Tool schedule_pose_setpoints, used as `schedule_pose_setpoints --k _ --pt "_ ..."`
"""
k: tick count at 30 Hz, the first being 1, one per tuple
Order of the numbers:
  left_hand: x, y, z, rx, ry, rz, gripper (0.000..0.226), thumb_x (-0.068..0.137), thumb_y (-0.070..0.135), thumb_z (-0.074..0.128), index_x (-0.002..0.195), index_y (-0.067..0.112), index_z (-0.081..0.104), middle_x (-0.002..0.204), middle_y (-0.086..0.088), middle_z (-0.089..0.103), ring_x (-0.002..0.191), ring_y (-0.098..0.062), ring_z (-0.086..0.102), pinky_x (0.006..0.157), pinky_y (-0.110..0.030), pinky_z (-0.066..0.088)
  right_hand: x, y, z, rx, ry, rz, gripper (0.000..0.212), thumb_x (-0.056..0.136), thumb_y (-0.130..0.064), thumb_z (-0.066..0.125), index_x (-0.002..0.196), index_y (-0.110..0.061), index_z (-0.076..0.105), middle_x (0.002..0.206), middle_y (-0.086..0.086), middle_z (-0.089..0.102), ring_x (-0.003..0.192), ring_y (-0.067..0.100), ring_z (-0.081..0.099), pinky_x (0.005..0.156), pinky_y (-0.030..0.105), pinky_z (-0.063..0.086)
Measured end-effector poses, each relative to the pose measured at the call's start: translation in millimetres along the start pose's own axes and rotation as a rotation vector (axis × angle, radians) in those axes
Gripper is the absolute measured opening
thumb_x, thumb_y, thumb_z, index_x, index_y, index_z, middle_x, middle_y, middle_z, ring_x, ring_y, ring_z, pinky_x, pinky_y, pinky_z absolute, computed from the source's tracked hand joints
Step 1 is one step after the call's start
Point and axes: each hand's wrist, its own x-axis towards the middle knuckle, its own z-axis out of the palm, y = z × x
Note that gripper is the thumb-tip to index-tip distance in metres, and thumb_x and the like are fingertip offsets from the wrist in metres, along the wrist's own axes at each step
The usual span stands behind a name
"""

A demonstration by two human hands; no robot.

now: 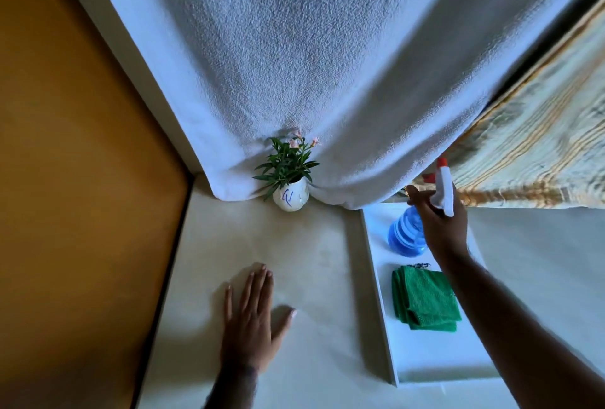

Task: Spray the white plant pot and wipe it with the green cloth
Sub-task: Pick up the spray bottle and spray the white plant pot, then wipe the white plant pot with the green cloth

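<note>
A small white plant pot (291, 199) with blue scribbles and a green leafy plant stands at the back of the table against a hanging white towel. On the right, my right hand (440, 218) grips the neck of a blue spray bottle (406, 233) with a white and red trigger head, standing at the far end of a white tray (376, 277). A folded green cloth (425, 299) lies in the tray nearer to me. My left hand (253, 313) rests flat on the table, fingers spread, holding nothing.
A white towel (311, 64) hangs behind the pot and touches the table. A yellow-brown wall (65, 179) borders the table on the left. A patterned fabric (540, 146) lies at the right rear.
</note>
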Motion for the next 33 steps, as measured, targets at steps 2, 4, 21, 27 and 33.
schedule_pose_setpoints --k 2,4,21,27,33 --pt "1 -1 1 -0.001 0.007 0.007 0.089 0.092 0.070 0.049 0.158 0.011 0.044 0.167 -0.005 0.042 0.152 -0.021 0.042 0.120 -0.066 0.035 0 1 -1 -0.002 -0.006 0.011 0.035 0.084 -0.033 0.080 0.105 -0.008 0.068 0.071 0.006 0.062 0.063 0.004 0.054 0.067 0.024 0.045" --pt "1 -1 0 0.003 0.007 0.007 0.089 0.092 0.069 0.049 0.158 0.011 0.044 0.167 -0.005 0.043 0.152 -0.020 0.040 0.120 -0.066 0.035 1 1 -3 -0.025 -0.012 0.039 0.032 0.078 -0.037 0.083 0.089 -0.011 0.066 0.068 -0.004 0.062 0.060 0.003 0.055 0.069 0.027 0.045" --pt "-1 2 -2 -0.010 0.010 -0.010 0.089 0.092 0.071 0.048 0.159 0.013 0.043 0.170 -0.004 0.038 0.156 -0.019 0.036 0.122 -0.066 0.031 -102 128 -78 -0.975 -0.501 -0.616 0.088 0.081 -0.057 0.072 0.146 -0.004 0.047 0.153 0.014 0.043 0.145 0.033 0.036 0.115 0.051 0.037" --pt "-1 3 -1 0.003 0.025 -0.004 0.089 0.091 0.070 0.050 0.157 0.012 0.045 0.169 -0.005 0.040 0.155 -0.018 0.036 0.121 -0.065 0.033 -95 137 -75 -0.928 -0.527 -0.560 0.092 0.061 0.004 0.086 0.144 0.001 0.048 0.151 0.018 0.046 0.143 0.034 0.037 0.117 0.044 0.030" --pt "-1 2 -3 0.003 0.009 0.001 0.088 0.092 0.070 0.051 0.158 0.012 0.043 0.169 -0.004 0.039 0.155 -0.020 0.038 0.122 -0.066 0.032 -97 134 -73 -0.896 -0.498 -0.519 0.089 0.061 0.028 0.065 0.143 -0.001 0.049 0.150 0.014 0.048 0.141 0.035 0.042 0.117 0.037 0.026"
